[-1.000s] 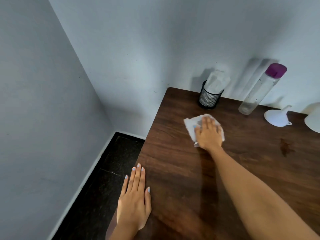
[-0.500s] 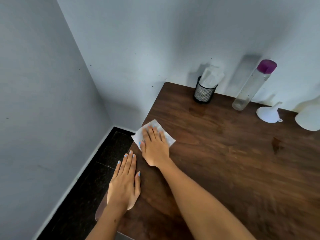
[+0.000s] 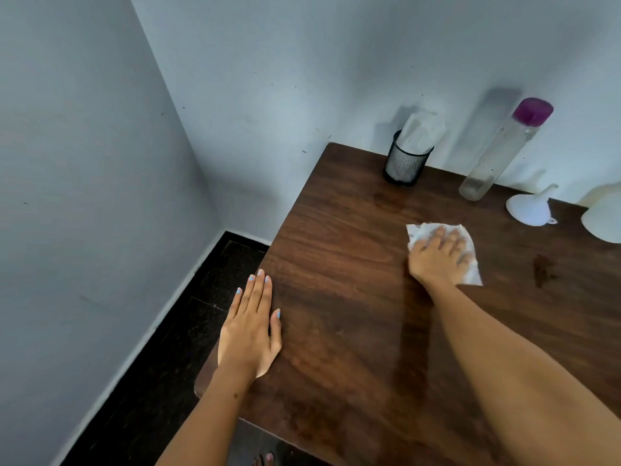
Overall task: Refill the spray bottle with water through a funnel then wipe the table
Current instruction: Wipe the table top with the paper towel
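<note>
She was wiping: right hand pressed flat on the tissue mid-table, left hand resting flat, fingers straight. The dark spot beside it seemingly needed wiping next.

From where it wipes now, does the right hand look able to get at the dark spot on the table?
Probably yes. The right hand presses the tissue flat just left of the dark spot, with only bare table between them.

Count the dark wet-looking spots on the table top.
2. One spot sits in front of the mesh cup; the other spot is right of the tissue. The arms may hide more.
</note>
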